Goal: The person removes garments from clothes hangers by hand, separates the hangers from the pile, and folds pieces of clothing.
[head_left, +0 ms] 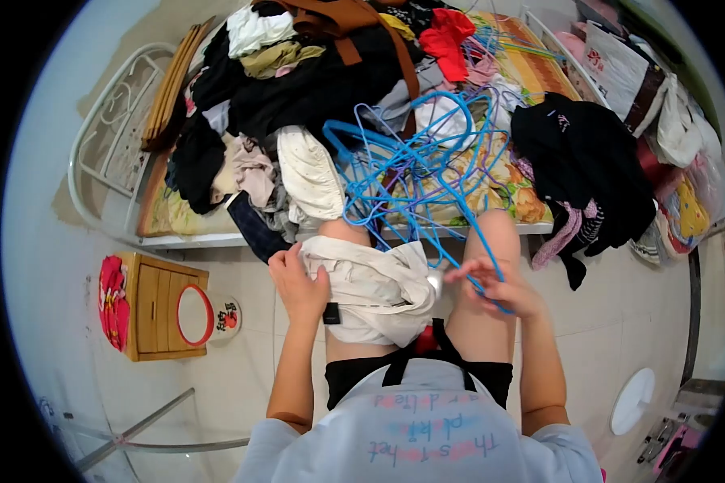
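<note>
Bed (177, 227) ahead, left hand (300, 287) touches garment (366, 282), right hand (507, 293) holds hanger (483, 241).

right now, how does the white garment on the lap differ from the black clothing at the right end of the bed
Place: the white garment lies across the thighs; the black clothing hangs over the edge of the bed. Contact: the left hand touches the white garment; neither hand touches the black clothing. Both are crumpled cloth.
</note>
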Demonstrator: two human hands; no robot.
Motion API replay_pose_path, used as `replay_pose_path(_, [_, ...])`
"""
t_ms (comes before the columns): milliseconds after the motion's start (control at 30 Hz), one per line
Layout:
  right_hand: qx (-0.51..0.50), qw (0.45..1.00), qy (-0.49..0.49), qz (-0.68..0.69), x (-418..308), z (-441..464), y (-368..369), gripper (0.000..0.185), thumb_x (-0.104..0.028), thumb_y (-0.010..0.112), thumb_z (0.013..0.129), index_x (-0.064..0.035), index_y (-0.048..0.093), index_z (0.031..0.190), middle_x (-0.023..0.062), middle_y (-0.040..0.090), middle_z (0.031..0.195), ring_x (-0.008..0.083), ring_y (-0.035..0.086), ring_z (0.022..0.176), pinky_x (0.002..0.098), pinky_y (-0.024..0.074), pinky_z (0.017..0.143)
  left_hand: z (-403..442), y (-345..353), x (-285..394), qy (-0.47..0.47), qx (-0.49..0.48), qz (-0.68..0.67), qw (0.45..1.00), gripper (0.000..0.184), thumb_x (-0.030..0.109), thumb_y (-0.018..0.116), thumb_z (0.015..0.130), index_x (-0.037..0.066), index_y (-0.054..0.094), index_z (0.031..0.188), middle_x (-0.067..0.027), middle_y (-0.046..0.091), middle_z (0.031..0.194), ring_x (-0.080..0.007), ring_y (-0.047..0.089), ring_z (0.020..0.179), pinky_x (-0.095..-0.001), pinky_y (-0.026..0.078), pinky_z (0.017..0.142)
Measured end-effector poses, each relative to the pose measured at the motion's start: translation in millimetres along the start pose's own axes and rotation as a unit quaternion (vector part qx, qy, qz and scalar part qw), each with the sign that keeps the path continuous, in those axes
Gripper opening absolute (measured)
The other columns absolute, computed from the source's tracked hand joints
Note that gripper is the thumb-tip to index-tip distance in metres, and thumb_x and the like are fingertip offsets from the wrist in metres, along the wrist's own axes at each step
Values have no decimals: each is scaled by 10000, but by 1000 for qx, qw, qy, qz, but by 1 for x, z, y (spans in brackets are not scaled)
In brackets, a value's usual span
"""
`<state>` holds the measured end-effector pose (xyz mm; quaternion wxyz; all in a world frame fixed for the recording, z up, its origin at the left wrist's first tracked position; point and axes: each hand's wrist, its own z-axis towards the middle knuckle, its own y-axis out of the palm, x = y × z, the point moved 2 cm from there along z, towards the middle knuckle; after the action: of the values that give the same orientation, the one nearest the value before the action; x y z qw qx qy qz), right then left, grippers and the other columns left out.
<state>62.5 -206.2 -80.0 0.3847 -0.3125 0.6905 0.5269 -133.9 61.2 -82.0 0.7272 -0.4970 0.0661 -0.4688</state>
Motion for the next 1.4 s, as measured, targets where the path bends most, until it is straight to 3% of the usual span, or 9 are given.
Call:
replay_pose_path(133, [-38,995,47,83,-11,-22,-7,586,-73,506,643,41,439,1214,205,543,1063,74,450,643,175,322,452,-10,2,-35,-161,-102,-122,974,448,86,683,655,12,509,1062,-116,509,882,-220,510,755,-320,442,675])
replay_pose_path(300, [-112,987,115,-29,-13,-30,-14,666,-69,516,633,82,379,1267,223,541,1093,73,443,660,166,323,472,-6,26,-61,-174,-48,-239,954,110,62,559,802,12,545,898,-7,530,644,-84,476,588,-237,395,533])
replay_pose_path(467, [-114,989,81,-45,-18,-46,-22,670,-70,538,616,84,413,1256,196,567,1063,67,445,670,171,351,528,17,17,-55,-311,-22,-418,853,96,64,578,822,36,547,909,11,562,742,-38,484,617,-178,370,515])
replay_pose_path(933, [-119,973,50,-191,-27,-23,1,648,-198,604,685,37,440,1267,93,604,995,67,466,673,170,358,535,49,-50,37,-101,-52,-374,921,65,-29,611,714,-2,603,773,53,477,591,-9,364,507,-174,285,461])
replay_pose_path(1033, [-147,977,75,-134,-26,-7,17,669,-207,600,691,49,414,1281,133,585,1037,71,474,682,181,365,523,52,-87,74,206,65,-269,938,63,-18,591,694,20,570,740,-36,513,664,-113,451,565,-222,345,513])
replay_pose_path(1100, [-229,972,55,-7,-19,1,19,581,-193,599,751,32,445,1263,154,576,1069,63,481,648,167,355,507,65,-100,80,251,84,-245,933,79,-26,572,699,20,549,758,-47,521,697,-125,458,578,-223,351,525])
replay_pose_path(1267, [-240,968,68,-6,-2,29,28,521,-172,535,809,14,421,1283,192,560,1080,85,483,617,181,376,511,69,-91,48,93,-35,-367,925,88,-11,499,755,12,493,840,-27,498,773,-75,425,635,-195,350,580])
replay_pose_path(1367, [-213,966,-80,121,28,55,49,459,-220,490,858,-33,444,1274,157,560,1121,85,515,672,185,398,530,71,-90,52,93,-17,-365,926,88,3,466,777,12,521,846,3,483,740,-52,404,640,-190,336,564])
replay_pose_path(1400, [-124,992,-31,-11,26,61,71,433,-254,475,869,-52,464,1252,156,555,1145,127,549,708,235,429,547,71,-90,52,84,-21,-364,927,100,1,456,777,12,532,840,5,489,728,-53,408,636,-188,334,561])
